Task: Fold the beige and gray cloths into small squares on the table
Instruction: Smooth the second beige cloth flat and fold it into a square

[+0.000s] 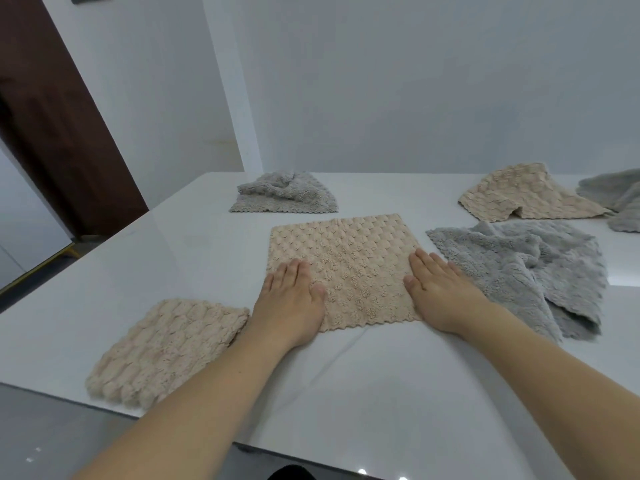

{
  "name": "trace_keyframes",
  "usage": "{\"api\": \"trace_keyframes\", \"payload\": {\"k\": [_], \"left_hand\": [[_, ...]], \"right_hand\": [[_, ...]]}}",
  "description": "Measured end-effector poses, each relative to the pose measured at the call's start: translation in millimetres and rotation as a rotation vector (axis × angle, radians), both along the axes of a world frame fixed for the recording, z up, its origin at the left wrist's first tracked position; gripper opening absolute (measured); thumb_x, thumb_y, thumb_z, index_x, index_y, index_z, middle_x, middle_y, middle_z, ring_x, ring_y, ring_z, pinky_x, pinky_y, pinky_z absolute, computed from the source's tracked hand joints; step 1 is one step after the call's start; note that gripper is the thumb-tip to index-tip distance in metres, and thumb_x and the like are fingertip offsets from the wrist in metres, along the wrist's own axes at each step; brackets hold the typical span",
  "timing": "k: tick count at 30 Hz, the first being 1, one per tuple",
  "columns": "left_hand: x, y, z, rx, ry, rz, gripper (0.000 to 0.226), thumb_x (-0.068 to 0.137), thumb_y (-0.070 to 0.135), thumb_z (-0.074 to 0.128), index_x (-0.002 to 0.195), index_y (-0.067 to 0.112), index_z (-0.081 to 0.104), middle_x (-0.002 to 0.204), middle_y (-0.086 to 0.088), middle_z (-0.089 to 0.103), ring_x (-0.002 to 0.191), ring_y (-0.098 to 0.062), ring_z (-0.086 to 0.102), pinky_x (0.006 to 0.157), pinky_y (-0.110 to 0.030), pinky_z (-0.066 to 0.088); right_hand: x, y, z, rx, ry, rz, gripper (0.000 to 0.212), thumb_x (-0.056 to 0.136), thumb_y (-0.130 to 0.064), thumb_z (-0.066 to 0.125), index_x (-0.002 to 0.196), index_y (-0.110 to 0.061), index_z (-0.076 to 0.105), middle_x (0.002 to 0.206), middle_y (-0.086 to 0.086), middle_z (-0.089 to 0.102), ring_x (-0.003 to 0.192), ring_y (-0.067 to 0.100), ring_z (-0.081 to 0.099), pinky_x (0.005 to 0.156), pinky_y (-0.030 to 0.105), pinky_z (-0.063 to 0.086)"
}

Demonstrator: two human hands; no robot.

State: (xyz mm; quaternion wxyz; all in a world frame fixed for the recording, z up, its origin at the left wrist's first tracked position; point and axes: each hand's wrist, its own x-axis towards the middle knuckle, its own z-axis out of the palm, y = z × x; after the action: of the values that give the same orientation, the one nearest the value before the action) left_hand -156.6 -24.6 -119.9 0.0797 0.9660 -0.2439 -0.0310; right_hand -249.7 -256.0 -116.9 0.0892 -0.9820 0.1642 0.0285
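A beige cloth point(346, 261) lies spread flat in the middle of the white table point(381, 393). My left hand point(291, 299) presses flat on its near left corner, fingers straight. My right hand point(440, 289) lies flat on its right edge, fingers straight too. A folded beige cloth point(166, 348) sits at the near left. A crumpled gray cloth point(526, 271) lies just right of my right hand. Farther back are a bunched gray cloth point(284, 194), a loosely folded beige cloth point(523, 195) and another gray cloth point(620, 195) at the far right edge.
The table's near edge point(114, 410) runs diagonally below the folded beige cloth. White walls stand behind the table, and a dark brown door point(52, 116) is at the far left.
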Motion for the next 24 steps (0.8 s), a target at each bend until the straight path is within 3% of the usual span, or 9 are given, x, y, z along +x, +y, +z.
{"api": "trace_keyframes", "payload": {"k": [5,10,16,20,24], "left_hand": [[1,-6,9,0.016,0.063,0.003,0.063,0.103,0.042,0.014,0.155,0.009,0.001,0.164,-0.006,-0.003,0.15,-0.021,-0.006,0.121,-0.039,-0.004],[45,-29,45,-0.071,-0.042,-0.087,0.058,0.104,0.032,0.02,0.154,0.003,0.012,0.162,-0.011,0.009,0.15,-0.023,0.004,0.121,-0.041,0.004],[103,-68,61,-0.212,-0.072,-0.169,0.043,0.106,0.021,0.024,0.142,0.001,0.036,0.152,-0.013,0.035,0.14,-0.025,0.029,0.112,-0.033,0.022],[119,-78,14,-0.133,-0.017,-0.2,0.05,0.106,0.026,0.023,0.153,0.01,0.024,0.161,-0.007,0.019,0.148,-0.018,0.015,0.119,-0.029,0.008],[127,-77,0,-0.104,-0.049,-0.195,0.052,0.105,0.031,0.021,0.154,0.013,0.019,0.162,-0.004,0.015,0.149,-0.018,0.01,0.121,-0.031,0.004]], "right_hand": [[8,3,14,-0.041,0.059,0.011,0.059,0.103,-0.04,0.01,0.155,-0.013,0.001,0.162,0.003,-0.007,0.149,0.019,-0.006,0.12,0.039,-0.004],[48,10,34,-0.021,-0.095,0.139,0.056,0.104,-0.036,0.016,0.155,-0.014,0.006,0.162,0.002,0.0,0.149,0.016,-0.001,0.119,0.035,-0.004],[127,2,44,-0.008,-0.124,0.202,0.054,0.105,-0.032,0.019,0.154,-0.013,0.009,0.162,0.003,0.002,0.149,0.017,0.001,0.12,0.035,0.001],[146,-5,13,-0.009,-0.056,0.165,0.054,0.104,-0.037,0.014,0.155,-0.018,0.009,0.162,-0.001,0.003,0.149,0.016,0.002,0.12,0.037,0.001],[150,-9,-1,-0.058,-0.078,0.138,0.055,0.103,-0.039,0.012,0.155,-0.022,0.01,0.162,-0.004,0.005,0.148,0.015,0.004,0.12,0.041,0.002]]}}
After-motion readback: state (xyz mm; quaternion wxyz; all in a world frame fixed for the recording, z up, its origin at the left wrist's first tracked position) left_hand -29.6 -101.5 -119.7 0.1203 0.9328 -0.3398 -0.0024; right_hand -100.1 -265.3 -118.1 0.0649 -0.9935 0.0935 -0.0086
